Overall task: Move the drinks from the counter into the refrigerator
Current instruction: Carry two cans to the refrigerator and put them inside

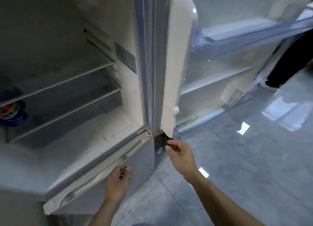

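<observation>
The refrigerator (145, 59) stands open in front of me, its door (216, 59) swung out to the right. A blue and red drink can (12, 113) stands on a lower shelf at the far left, seen through the glass shelf (64, 83) above it. My left hand (118, 181) hangs in front of the lower compartment's front, fingers loosely curled, holding nothing. My right hand (182, 155) is near the door's bottom hinge corner, fingers relaxed, empty.
Door bins (237, 37) of clear blue plastic line the inside of the door. A glossy grey tiled floor (245, 166) spreads to the right. Another person's dark trouser leg and shoe (288, 64) stand behind the door at the right edge.
</observation>
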The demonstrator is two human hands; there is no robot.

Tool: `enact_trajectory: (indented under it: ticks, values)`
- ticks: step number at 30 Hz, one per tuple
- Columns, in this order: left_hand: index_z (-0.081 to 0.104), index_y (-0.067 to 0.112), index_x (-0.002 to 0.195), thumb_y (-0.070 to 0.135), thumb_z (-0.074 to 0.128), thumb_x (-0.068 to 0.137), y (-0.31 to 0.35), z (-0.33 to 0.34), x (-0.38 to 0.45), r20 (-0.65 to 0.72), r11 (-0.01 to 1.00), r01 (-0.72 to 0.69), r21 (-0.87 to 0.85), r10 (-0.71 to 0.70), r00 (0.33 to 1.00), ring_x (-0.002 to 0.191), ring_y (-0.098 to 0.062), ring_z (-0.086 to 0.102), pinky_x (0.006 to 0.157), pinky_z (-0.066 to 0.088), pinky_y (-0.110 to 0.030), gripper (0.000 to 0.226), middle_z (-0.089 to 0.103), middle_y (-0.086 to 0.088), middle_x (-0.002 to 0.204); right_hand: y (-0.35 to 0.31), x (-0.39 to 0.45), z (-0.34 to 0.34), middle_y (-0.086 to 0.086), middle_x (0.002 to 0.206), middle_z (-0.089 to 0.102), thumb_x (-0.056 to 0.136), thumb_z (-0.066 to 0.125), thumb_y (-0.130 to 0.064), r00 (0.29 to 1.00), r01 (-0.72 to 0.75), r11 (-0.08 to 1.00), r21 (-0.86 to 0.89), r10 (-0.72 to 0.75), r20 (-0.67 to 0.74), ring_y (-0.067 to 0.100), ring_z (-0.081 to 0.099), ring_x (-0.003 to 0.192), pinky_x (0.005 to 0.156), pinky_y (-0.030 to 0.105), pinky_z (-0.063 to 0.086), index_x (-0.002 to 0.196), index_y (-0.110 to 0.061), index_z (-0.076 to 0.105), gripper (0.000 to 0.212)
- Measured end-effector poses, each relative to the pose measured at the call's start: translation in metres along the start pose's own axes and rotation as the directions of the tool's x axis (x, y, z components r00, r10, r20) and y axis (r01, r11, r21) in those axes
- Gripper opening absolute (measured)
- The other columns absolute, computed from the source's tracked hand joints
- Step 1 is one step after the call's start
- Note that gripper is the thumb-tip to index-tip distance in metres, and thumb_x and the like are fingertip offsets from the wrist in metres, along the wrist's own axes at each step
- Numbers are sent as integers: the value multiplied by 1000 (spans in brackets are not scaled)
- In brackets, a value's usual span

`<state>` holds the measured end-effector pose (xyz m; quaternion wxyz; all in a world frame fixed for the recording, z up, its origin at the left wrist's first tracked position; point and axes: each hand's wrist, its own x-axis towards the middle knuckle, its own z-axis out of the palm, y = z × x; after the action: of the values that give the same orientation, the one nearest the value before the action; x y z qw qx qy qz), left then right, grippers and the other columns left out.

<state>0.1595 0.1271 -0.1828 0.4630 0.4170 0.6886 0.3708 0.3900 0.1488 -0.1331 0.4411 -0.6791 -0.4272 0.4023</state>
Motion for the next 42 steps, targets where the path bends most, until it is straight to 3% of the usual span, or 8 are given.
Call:
enact_trajectory:
  ticks: [4,10,20,23,31,36,39,42]
  values:
    - [64,25,85,17,64,94,-11,53,-40,173,992,7,122,-28,985,82,-20,69,78,55,-41,12,73,-2,86,64,-42,-99,0,82,71,91,68,-24,971,-179,984,8,178,-162,21,71,80,72,35,59,107,-24,68,16]
    - [68,22,94,20,64,94,-46,94,-90,292,966,60,252,-135,947,81,-17,69,73,56,-35,4,73,1,86,150,-134,-206,6,89,70,93,66,-24,867,-392,919,53,388,-312,24,70,85,82,46,59,107,-25,66,14]
    - [69,16,102,26,66,91,-96,152,-84,391,828,94,553,-357,848,90,-29,67,84,55,-44,16,72,-5,95,251,-223,-272,12,96,68,88,70,-20,535,-732,624,273,775,-337,28,67,82,75,43,54,111,-12,65,25]
    - [70,13,99,26,64,91,-90,181,-70,393,787,108,607,-415,820,101,-32,68,91,54,-46,16,71,-6,92,256,-229,-285,16,85,65,89,71,-17,450,-765,552,332,826,-339,26,57,63,56,33,46,108,-7,64,23]
    - [67,15,97,30,61,93,-27,305,-34,520,777,-6,629,-414,747,83,-24,60,78,51,-34,17,68,-6,98,273,-226,-317,16,79,65,87,73,-15,286,-810,433,395,880,-379,28,58,62,58,32,47,101,-4,65,20]
    - [66,15,97,27,61,93,19,394,-19,576,804,-47,593,-383,722,76,-21,59,71,51,-32,14,68,-6,93,295,-215,-333,18,91,72,86,74,-10,230,-827,405,390,876,-423,35,68,91,79,37,50,90,1,70,13]
    - [65,14,96,25,60,95,39,446,-10,590,816,-36,577,-387,709,68,-18,56,59,47,-27,12,68,-6,89,310,-197,-355,19,116,68,99,57,-13,218,-898,328,293,910,-352,36,60,119,94,34,44,113,1,68,23]
    - [65,15,98,26,59,95,54,489,0,572,803,-20,596,-406,713,70,-17,57,59,48,-27,13,68,-6,91,322,-159,-388,27,111,67,95,61,-5,167,-924,251,289,943,-288,42,59,115,94,34,41,98,10,69,17]
